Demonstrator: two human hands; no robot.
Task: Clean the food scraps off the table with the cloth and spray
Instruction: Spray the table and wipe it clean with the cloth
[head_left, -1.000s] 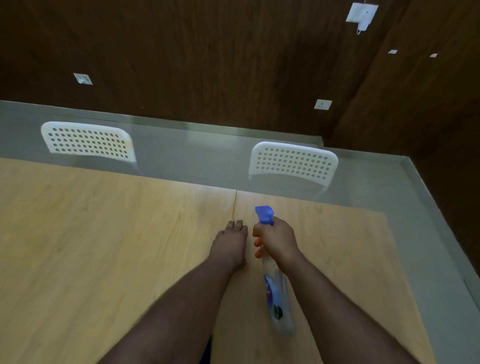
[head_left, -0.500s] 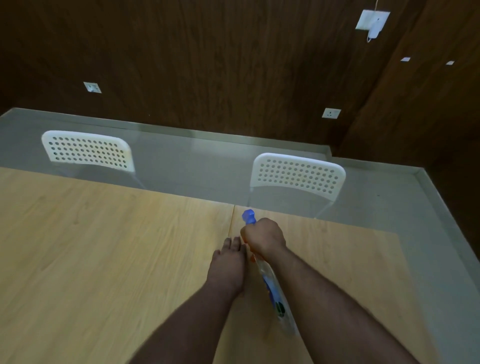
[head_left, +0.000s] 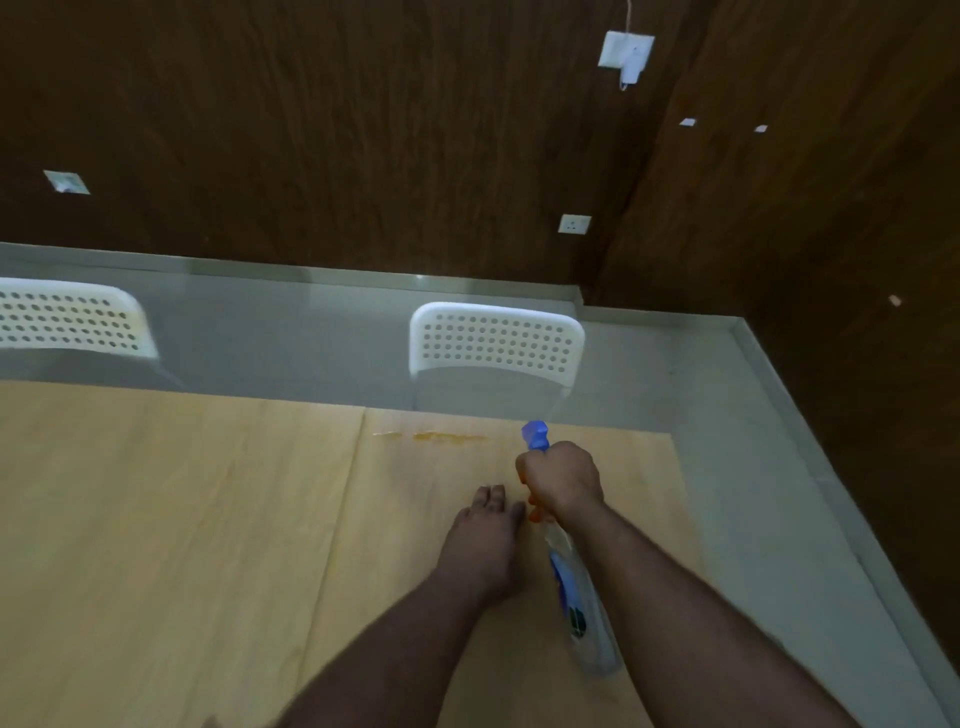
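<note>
I stand at a pale wooden table (head_left: 171, 519) made of two tops joined at a seam. An orange-brown food smear (head_left: 449, 438) lies just right of that seam, near the far edge, alongside a paler streak (head_left: 387, 434).

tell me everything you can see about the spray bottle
The spray bottle has a clear plastic body with a blue label and a dark mark low on it, an orange collar at the neck, and a blue trigger head. It is held above the wooden table, tilted with its nozzle pointing away, toward the orange smear near the far edge. The right hand grips its neck and trigger; the left hand lies beside it, apparently not touching.
</note>
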